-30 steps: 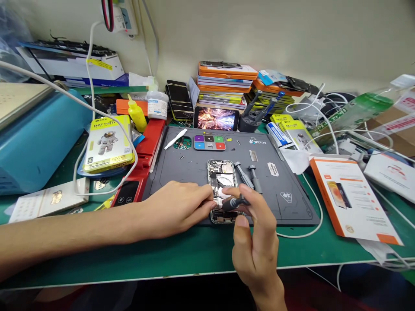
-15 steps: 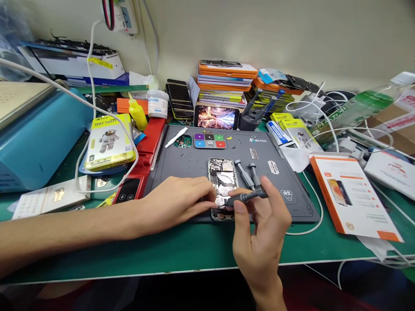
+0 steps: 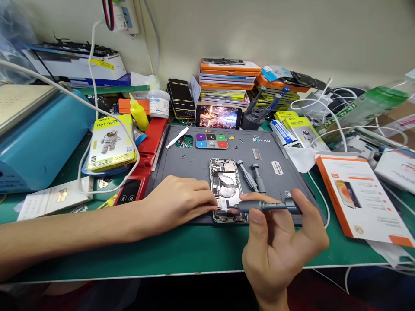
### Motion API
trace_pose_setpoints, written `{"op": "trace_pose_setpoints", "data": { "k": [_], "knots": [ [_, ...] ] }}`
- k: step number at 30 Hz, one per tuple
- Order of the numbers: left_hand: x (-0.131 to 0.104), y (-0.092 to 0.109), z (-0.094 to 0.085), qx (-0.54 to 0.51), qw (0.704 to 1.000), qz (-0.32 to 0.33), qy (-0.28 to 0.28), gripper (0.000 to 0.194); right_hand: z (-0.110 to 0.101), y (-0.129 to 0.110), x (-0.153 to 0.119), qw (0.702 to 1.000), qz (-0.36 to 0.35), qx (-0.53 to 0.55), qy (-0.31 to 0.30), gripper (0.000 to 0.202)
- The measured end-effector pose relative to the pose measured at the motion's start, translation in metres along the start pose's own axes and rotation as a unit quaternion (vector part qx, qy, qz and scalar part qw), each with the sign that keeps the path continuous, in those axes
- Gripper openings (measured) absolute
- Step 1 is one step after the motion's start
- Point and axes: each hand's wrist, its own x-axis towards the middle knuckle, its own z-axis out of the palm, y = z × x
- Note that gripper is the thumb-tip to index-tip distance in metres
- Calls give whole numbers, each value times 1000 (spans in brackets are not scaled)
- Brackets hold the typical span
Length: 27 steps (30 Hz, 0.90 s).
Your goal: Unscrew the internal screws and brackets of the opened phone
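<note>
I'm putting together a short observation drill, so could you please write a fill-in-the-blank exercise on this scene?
1. The person's ____ hand holds a screwdriver.
2. The mat under the opened phone is ____ in colour.
3. Just right of the phone, ____ similar tools lie on the mat.
4. The spouted bottle beside the white jar is ____.

Missing words: right; grey; two; yellow.

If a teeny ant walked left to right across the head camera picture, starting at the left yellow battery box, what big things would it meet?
Yellow battery box → left hand → opened phone → right hand → white-and-orange phone box.
</note>
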Motion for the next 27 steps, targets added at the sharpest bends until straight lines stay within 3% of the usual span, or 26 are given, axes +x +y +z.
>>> {"op": "trace_pose_setpoints", "data": {
  "k": [11,20,27],
  "knots": [
    [0,12,12,173,978,96,62,27,0,1,-2,998,46,35,39,70],
    [-2,16,9,168,982,77,21,17,0,-1,-1,995,67,66,36,69],
    [1,20,17,190,981,47,11,15,1,-2,1,995,73,59,32,66]
  ]
}}
